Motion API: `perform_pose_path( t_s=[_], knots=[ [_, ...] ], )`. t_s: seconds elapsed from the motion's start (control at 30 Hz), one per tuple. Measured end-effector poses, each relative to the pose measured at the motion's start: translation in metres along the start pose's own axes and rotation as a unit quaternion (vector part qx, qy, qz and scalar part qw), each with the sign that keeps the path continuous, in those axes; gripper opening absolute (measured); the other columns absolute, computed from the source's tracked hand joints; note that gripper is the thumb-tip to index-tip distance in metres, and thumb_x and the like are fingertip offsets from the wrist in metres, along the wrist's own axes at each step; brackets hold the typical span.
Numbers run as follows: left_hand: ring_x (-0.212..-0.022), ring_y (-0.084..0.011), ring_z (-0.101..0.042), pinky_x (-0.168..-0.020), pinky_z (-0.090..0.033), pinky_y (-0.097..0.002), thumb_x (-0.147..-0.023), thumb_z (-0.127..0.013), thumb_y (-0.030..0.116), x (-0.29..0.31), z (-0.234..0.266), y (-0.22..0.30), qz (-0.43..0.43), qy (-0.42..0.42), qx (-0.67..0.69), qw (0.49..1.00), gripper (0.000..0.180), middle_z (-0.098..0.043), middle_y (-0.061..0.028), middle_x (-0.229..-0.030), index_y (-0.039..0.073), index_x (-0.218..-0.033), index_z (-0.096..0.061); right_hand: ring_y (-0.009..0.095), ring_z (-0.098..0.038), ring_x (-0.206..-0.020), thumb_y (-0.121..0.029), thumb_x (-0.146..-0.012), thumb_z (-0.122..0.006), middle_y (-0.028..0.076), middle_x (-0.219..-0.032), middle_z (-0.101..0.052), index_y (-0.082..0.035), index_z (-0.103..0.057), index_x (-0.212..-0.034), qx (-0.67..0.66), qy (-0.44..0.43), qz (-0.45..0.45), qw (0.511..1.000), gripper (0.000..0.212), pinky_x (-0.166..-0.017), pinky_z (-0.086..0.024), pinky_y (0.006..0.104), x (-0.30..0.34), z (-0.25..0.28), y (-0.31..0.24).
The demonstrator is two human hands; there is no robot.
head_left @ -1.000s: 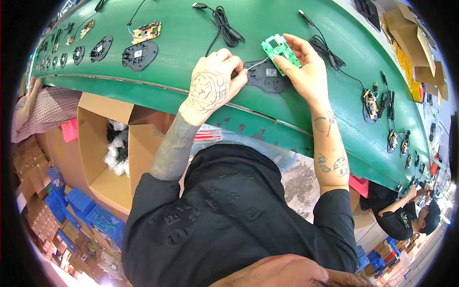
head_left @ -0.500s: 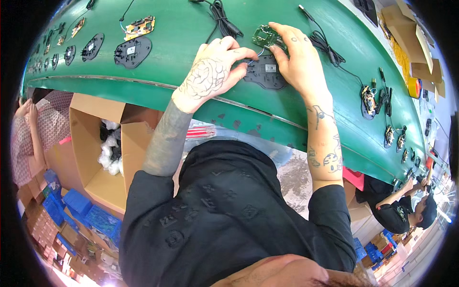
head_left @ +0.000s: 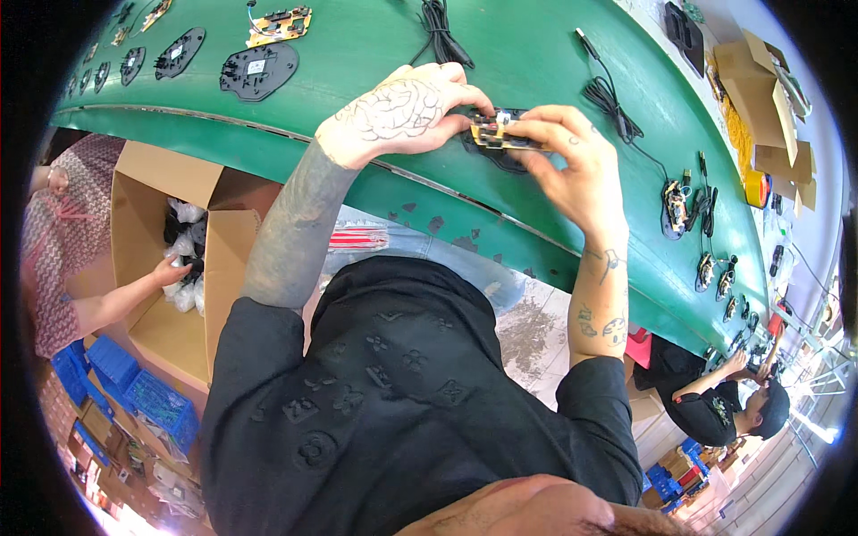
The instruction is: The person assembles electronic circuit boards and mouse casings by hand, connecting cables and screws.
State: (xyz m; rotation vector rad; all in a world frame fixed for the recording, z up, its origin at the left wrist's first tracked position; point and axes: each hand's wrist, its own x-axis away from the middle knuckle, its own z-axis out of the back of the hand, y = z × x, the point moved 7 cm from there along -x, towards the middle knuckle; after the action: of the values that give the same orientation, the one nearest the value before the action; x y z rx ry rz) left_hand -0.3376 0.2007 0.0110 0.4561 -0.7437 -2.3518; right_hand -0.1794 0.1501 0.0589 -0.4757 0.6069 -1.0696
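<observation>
Both of my hands meet over the green work surface around a small circuit board [head_left: 490, 134], its yellow-brown side with components showing. My right hand [head_left: 576, 165] pinches the board's right end between thumb and fingers. At its left end, my left hand [head_left: 402, 112] has thumb and index finger closed on the board's edge. Directly beneath lies a black plastic base plate [head_left: 509, 163], mostly covered by the board and fingers. Whether board and plate touch, I cannot tell. A coiled black cable [head_left: 438, 36] lies just beyond my left hand.
Left along the green bench [head_left: 357, 45] lie another black base plate [head_left: 259, 71], a yellow-brown board [head_left: 279, 25] and several more plates. Rightward are a coiled cable [head_left: 612, 103] and cabled board assemblies [head_left: 675, 205]. A co-worker's hand [head_left: 170, 270] reaches into a cardboard box [head_left: 219, 277].
The circuit board has turned from its green side to its yellow-brown side and come nearer, over the black plate. My right hand came down with it. A co-worker's hand has entered the cardboard box.
</observation>
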Motion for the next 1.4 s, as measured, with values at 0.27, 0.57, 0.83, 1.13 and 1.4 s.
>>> perform_pose_path(
  t_s=[0.27, 0.57, 0.83, 1.13, 1.4],
  knots=[
    [-0.092, -0.0299, -0.061, -0.082, -0.05, -0.0416, -0.085, -0.07, 0.014, -0.001, -0.006, 0.001, 0.002, 0.011, -0.005, 1.0, 0.034, -0.059, -0.0083, -0.096, 0.015, -0.119, -0.066, 0.025, -0.064, -0.102, -0.007, -0.079, -0.078, 0.004, -0.112, -0.067, -0.016, -0.076, -0.105, 0.059, 0.031, 0.036, 0.997, 0.028, -0.084, -0.057, 0.0347, 0.016, -0.008, 0.001],
    [-0.092, -0.0266, -0.061, -0.08, -0.047, -0.0391, -0.088, -0.071, 0.02, 0.019, -0.005, 0.018, -0.006, 0.124, -0.04, 0.991, 0.03, -0.06, -0.0061, -0.1, 0.014, -0.117, -0.068, 0.025, -0.064, -0.103, -0.004, -0.079, -0.074, 0.004, -0.115, -0.067, -0.018, -0.076, -0.103, 0.089, -0.014, 0.027, 0.996, 0.028, -0.087, -0.056, 0.0353, 0.02, -0.014, 0.009],
    [-0.092, -0.0213, -0.059, -0.081, -0.047, -0.0358, -0.083, -0.075, 0.035, 0.025, -0.011, 0.042, 0.034, 0.184, -0.114, 0.976, 0.038, -0.06, -0.0029, -0.1, 0.01, -0.112, -0.071, 0.028, -0.063, -0.111, -0.003, -0.073, -0.073, 0.004, -0.122, -0.066, -0.022, -0.075, -0.105, 0.183, -0.015, 0.044, 0.982, 0.037, -0.095, -0.052, 0.0397, 0.024, -0.009, 0.006],
    [-0.094, -0.0211, -0.06, -0.083, -0.048, -0.0354, -0.082, -0.075, 0.033, 0.021, -0.018, 0.049, 0.046, 0.164, -0.17, 0.971, 0.041, -0.061, -0.0036, -0.101, 0.008, -0.115, -0.068, 0.028, -0.062, -0.118, -0.002, -0.073, -0.071, 0.004, -0.127, -0.068, -0.022, -0.074, -0.105, 0.213, -0.007, 0.032, 0.977, 0.038, -0.094, -0.054, 0.0403, 0.033, -0.02, 0.014],
    [-0.097, -0.0253, -0.061, -0.084, -0.049, -0.037, -0.085, -0.074, 0.031, 0.01, -0.006, 0.034, 0.012, 0.119, -0.112, 0.986, 0.039, -0.06, -0.0074, -0.105, 0.006, -0.114, -0.067, 0.029, -0.06, -0.117, -0.002, -0.075, -0.07, 0.005, -0.127, -0.066, -0.023, -0.074, -0.11, 0.203, 0.051, 0.011, 0.978, 0.042, -0.096, -0.053, 0.0406, 0.039, -0.035, 0.015]
  ],
)
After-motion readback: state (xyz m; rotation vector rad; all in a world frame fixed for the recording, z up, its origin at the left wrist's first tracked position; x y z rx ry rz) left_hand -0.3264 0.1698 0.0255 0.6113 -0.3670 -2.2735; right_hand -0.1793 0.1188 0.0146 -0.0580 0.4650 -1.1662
